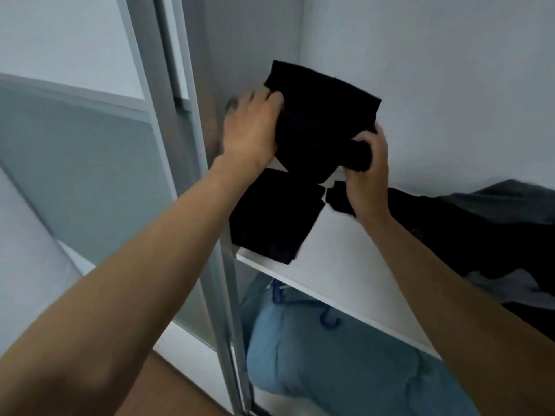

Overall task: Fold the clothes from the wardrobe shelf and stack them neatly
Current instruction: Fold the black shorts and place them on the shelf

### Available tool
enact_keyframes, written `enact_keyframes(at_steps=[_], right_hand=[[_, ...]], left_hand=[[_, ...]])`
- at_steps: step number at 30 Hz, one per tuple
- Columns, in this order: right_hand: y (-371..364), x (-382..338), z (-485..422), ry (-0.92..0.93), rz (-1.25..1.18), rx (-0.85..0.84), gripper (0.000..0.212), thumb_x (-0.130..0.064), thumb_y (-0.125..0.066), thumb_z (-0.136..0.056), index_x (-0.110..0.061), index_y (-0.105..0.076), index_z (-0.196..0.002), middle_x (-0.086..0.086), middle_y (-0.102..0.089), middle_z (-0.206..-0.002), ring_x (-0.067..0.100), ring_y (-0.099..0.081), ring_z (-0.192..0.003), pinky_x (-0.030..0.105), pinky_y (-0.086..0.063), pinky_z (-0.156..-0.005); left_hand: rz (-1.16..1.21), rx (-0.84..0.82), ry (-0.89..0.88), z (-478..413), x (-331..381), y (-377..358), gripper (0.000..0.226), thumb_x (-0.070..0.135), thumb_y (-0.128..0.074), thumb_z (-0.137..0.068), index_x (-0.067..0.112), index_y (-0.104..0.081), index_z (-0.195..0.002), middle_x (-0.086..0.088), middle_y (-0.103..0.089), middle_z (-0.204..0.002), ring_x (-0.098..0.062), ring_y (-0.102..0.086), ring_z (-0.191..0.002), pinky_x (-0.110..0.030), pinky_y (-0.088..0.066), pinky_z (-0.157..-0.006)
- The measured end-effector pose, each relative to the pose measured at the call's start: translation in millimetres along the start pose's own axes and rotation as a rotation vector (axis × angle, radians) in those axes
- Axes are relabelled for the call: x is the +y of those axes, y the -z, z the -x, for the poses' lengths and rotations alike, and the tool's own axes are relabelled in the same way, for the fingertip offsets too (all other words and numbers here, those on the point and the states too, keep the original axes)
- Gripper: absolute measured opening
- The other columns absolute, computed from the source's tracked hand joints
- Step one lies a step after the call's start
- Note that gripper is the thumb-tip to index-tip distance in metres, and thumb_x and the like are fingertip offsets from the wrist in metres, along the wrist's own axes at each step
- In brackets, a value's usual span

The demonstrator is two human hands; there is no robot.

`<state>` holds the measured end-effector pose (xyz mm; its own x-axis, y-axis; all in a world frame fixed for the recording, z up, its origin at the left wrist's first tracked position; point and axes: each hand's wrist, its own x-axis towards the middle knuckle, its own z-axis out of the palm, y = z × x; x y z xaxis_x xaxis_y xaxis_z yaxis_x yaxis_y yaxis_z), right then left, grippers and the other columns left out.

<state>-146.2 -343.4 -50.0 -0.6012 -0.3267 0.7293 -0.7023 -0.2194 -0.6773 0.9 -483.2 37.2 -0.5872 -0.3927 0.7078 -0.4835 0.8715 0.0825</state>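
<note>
Folded black garment (321, 115) held aloft, left hand (252, 130) gripping its edge, right hand (368, 166) clutching bunched corner, black stack (273, 217) directly below on shelf (345, 265)

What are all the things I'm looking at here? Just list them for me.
held garment: one, black, folded, lifted above the shelf's left end.
folded garment: one, black, on the shelf's left front corner.
small piece: one, black, on the shelf, partly hidden by the right wrist.
heap of clothes: one, dark and grey, unfolded, on the shelf's right side.
shelf: one, white, in the wardrobe.
hanging clothes: number unclear, blue, below the shelf.
hanger: at least one, blue, under the shelf.
sliding door: one, frosted, metal-framed, left.
floor: brown, bottom.
left hand: grips the held garment's left edge.
right hand: grips its lower right corner.
</note>
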Motion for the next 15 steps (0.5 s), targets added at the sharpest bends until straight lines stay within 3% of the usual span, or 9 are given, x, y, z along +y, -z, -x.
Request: enact_keyframes(at_steps=[3,5,9,11,13,15], right_hand=[[-22,54,35,-0.032,0.181,-0.489,0.029,0.01,-0.067,-0.08,-0.002,-0.06,-0.106,0.022,-0.041,-0.143,0.036,-0.037,-0.14,-0.003,-0.017,-0.101],[-28,79,55,-0.071,0.305,-0.723,0.031,0.006,-0.068,-0.082,-0.008,-0.06,-0.108,0.02,-0.032,-0.154,0.035,-0.035,-0.141,-0.005,-0.016,-0.096],[-35,81,60,-0.011,0.368,-0.735,0.036,-0.001,-0.071,-0.081,-0.019,-0.055,-0.108,0.008,-0.02,-0.162,0.026,-0.037,-0.141,0.018,-0.037,-0.097],[-29,72,61,-0.059,0.344,-0.876,0.042,-0.003,-0.065,-0.081,-0.027,-0.051,-0.113,-0.002,-0.014,-0.163,0.013,-0.042,-0.134,0.025,-0.047,-0.094],[-18,61,53,-0.175,0.238,-0.983,0.043,-0.009,-0.054,-0.077,-0.034,-0.056,-0.111,-0.008,-0.027,-0.157,-0.013,-0.043,-0.117,0.013,-0.043,-0.092],[-17,55,35,-0.321,0.094,-0.797,0.033,-0.013,-0.049,-0.073,-0.028,-0.067,-0.097,-0.001,-0.055,-0.137,-0.018,-0.053,-0.097,0.011,-0.041,-0.089]], left_hand=[[-0.328,-0.537,0.129,17,-9,-21,0.036,0.006,-0.053,-0.092,0.007,-0.051,-0.128,-0.015,-0.054,-0.131,-0.036,-0.05,-0.123,-0.043,-0.042,-0.084],[-0.338,-0.679,0.152,28,-13,-41,0.034,0.011,-0.051,-0.094,0.005,-0.052,-0.127,-0.016,-0.055,-0.13,-0.036,-0.051,-0.121,-0.04,-0.038,-0.08],[-0.089,-0.667,0.213,28,-17,-78,0.043,0.02,-0.052,-0.093,0.011,-0.043,-0.135,-0.012,-0.044,-0.139,-0.035,-0.042,-0.128,-0.053,-0.039,-0.103],[0.02,-0.713,0.263,29,-18,-99,0.048,0.028,-0.046,-0.097,0.017,-0.039,-0.143,-0.008,-0.038,-0.149,-0.033,-0.036,-0.135,-0.061,-0.032,-0.108],[0.045,-0.77,0.307,33,-21,-119,0.052,0.04,-0.038,-0.101,0.022,-0.033,-0.149,-0.006,-0.032,-0.155,-0.034,-0.03,-0.14,-0.066,-0.024,-0.109],[0.032,-0.798,0.32,38,-26,-135,0.054,0.047,-0.032,-0.101,0.026,-0.029,-0.151,-0.003,-0.028,-0.159,-0.034,-0.023,-0.144,-0.07,-0.018,-0.11]])
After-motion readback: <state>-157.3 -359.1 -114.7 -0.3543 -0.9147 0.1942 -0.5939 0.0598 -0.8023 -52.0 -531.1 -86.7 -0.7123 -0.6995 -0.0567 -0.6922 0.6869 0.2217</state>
